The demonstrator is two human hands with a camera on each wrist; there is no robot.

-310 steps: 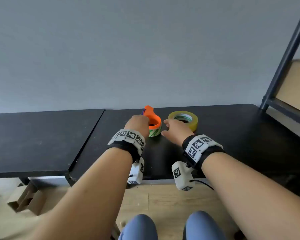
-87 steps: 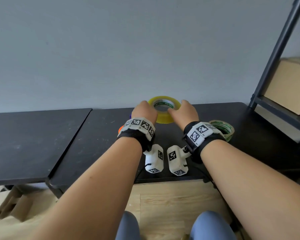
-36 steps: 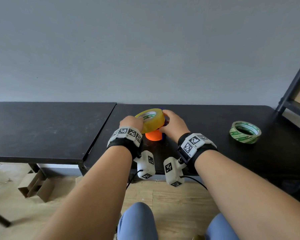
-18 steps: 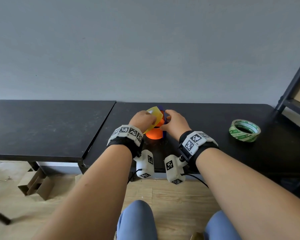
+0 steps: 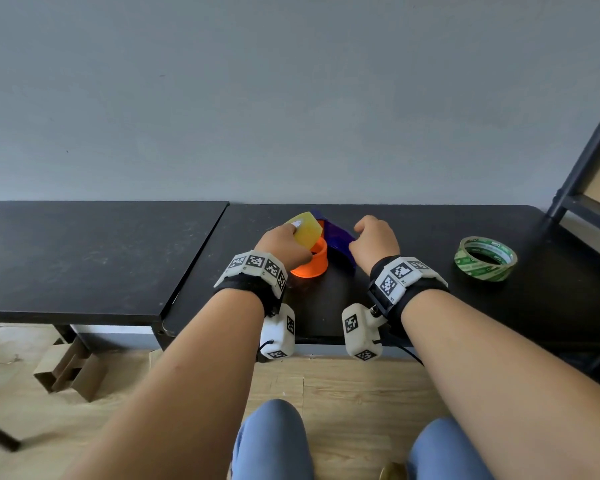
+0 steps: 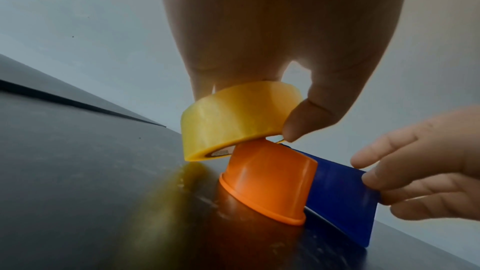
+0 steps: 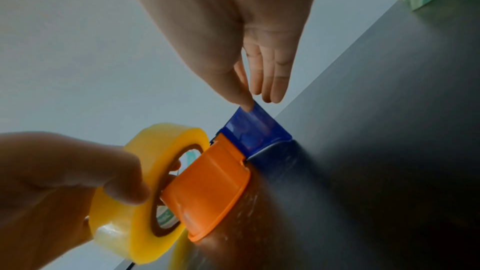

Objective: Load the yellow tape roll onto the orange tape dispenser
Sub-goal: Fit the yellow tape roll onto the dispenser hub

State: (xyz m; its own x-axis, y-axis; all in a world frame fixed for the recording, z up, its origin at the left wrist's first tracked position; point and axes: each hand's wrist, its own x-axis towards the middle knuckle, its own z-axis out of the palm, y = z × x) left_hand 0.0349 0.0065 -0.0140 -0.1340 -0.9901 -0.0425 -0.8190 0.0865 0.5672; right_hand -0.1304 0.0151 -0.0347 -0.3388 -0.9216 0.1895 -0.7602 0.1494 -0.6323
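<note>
The yellow tape roll point(image 5: 305, 231) is tilted, its lower edge against the top of the orange tape dispenser point(image 5: 312, 262), which stands on the black table point(image 5: 413, 237). My left hand point(image 5: 293, 230) grips the roll, thumb on its outer face. In the left wrist view the roll point(image 6: 233, 118) leans on the orange drum point(image 6: 270, 180), not slid over it. My right hand point(image 7: 257, 100) pinches the top of the dispenser's blue flap point(image 7: 257, 130) between thumb and fingers. In the right wrist view the drum's point(image 7: 213, 186) corner pokes into the roll's point(image 7: 145, 192) core opening.
A green tape roll point(image 5: 485, 259) lies flat on the table to the right. A second black table point(image 5: 84, 254) adjoins on the left. A dark shelf post point(image 5: 582, 140) rises at the far right. The grey wall stands close behind.
My right hand has let go of the yellow roll and moved right onto the blue flap. The left hand has tipped the roll more upright against the orange drum.
</note>
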